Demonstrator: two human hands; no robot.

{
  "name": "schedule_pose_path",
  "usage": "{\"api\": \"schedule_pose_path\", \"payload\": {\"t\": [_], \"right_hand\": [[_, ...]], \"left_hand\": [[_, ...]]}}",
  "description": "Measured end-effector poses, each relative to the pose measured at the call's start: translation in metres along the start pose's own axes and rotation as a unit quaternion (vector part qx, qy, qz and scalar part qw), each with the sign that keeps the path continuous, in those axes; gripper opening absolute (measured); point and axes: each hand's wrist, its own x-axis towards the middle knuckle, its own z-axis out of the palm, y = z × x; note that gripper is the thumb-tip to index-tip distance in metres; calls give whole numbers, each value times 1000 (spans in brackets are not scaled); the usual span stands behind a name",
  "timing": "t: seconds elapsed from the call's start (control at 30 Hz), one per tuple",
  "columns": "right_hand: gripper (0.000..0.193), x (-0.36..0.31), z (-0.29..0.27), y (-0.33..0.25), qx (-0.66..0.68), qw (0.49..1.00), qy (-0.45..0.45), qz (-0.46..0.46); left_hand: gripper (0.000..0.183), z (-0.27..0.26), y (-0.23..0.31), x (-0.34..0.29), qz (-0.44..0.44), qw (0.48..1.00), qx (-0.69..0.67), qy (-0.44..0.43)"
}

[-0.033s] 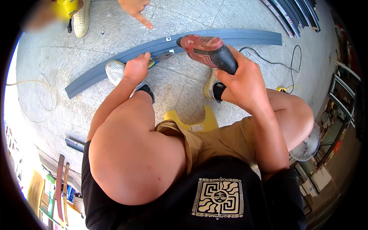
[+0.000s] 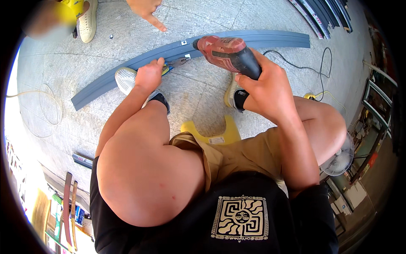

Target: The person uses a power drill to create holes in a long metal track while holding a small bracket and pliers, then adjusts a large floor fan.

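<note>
A long grey profile strip (image 2: 275, 39) lies across the floor in front of my feet. My left hand (image 2: 149, 77) is closed round the yellow-and-blue handles of a pair of pliers (image 2: 179, 62), low over the strip's near edge. At the jaws sits a small white piece (image 2: 187, 56); whether they grip it I cannot tell. Another small white square with a dark centre (image 2: 184, 42) is on the strip. My right hand (image 2: 272, 84) grips a red and black power drill (image 2: 222, 53), its nose pointing left above the strip. The drill's tip detail is too small to make out.
Another person's hand (image 2: 148, 12) points at the strip from the far side, near a pale shoe (image 2: 88, 23). A black cord (image 2: 325, 63) curls at the right. More profiles (image 2: 311, 19) lie far right. A yellow stool (image 2: 230, 130) is beneath me; a fan (image 2: 341, 158) stands at the right.
</note>
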Motion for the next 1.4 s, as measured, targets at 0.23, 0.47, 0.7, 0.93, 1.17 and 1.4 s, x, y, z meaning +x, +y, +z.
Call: {"api": "schedule_pose_path", "payload": {"t": [0.23,0.47,0.7,0.93,1.17,1.4], "right_hand": [[54,-1,-7,-2,23,999,-13,26],[55,-3,-5,2,29,999,-14,11],[55,-2,-3,5,26,1000,-16,5],[54,-1,0,-2,17,999,-33,17],[57,1,8,-2,3,999,-41,27],[59,4,16,-2,-8,999,-47,20]], "left_hand": [[22,1,-1,1,-4,1000,-5,-8],[21,0,-1,0,1,1000,-6,4],[19,0,-1,0,10,1000,2,15],[20,1,-3,-1,-3,1000,-5,4],[17,-2,-1,-1,-2,1000,-19,0],[23,-4,-2,-2,-8,999,-46,-17]]}}
